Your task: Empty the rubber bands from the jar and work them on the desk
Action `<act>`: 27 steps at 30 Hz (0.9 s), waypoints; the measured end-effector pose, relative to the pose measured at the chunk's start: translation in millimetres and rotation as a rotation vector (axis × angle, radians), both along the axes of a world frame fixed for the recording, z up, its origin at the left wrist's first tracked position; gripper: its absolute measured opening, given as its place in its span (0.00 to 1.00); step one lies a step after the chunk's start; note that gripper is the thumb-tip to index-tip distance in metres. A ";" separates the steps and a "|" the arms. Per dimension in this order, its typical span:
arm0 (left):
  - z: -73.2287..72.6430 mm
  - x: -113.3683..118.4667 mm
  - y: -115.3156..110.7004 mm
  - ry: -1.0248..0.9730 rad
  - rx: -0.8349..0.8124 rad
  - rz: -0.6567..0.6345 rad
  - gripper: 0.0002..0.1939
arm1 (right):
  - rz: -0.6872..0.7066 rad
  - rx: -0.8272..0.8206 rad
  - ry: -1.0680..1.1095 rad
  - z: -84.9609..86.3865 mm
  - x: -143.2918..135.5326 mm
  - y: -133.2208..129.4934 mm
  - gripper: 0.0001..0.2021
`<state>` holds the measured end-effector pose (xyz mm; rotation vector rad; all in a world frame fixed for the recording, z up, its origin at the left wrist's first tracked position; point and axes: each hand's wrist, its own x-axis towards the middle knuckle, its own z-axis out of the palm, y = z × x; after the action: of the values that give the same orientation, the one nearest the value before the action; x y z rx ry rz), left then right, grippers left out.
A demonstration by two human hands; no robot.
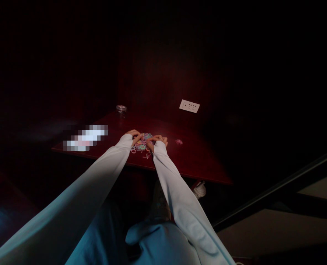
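Note:
A heap of small coloured elastic hair ties (147,138) lies on the dark red table (199,158). At its left edge is my left hand (134,134), fingers bent inward and thumb close to the index finger. My right hand (158,140) is over the right side of the heap, its fingers curled in a pinch. Both hands look closed; whatever is between the fingertips is too small to make out. A separate little bunch of pink hair ties (179,142) sits to the right of my right hand.
A clear jar with a lid (121,109) stands at the table's back left. Toward the left edge lies a bright, pixelated object (86,138). A white socket plate (189,106) is on the dark wall behind. Below the table's front edge, a white shoe (200,190) shows.

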<state>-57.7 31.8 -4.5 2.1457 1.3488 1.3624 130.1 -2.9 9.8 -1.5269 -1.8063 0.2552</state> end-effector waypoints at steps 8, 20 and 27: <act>-3.4 0.5 1.0 -0.012 -0.002 0.027 0.15 | -0.019 0.002 0.052 1.8 -0.3 0.4 0.05; -4.8 0.8 -0.9 -0.028 -0.021 0.042 0.13 | -0.037 -0.010 0.140 -1.3 -0.1 6.8 0.07; -5.3 0.0 -0.2 -0.028 -0.025 0.026 0.12 | -0.083 0.006 0.218 3.1 5.8 7.7 0.11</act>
<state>-57.7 31.7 -9.9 2.0922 1.3806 1.3726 135.9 4.8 13.0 -1.5045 -1.5684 0.3614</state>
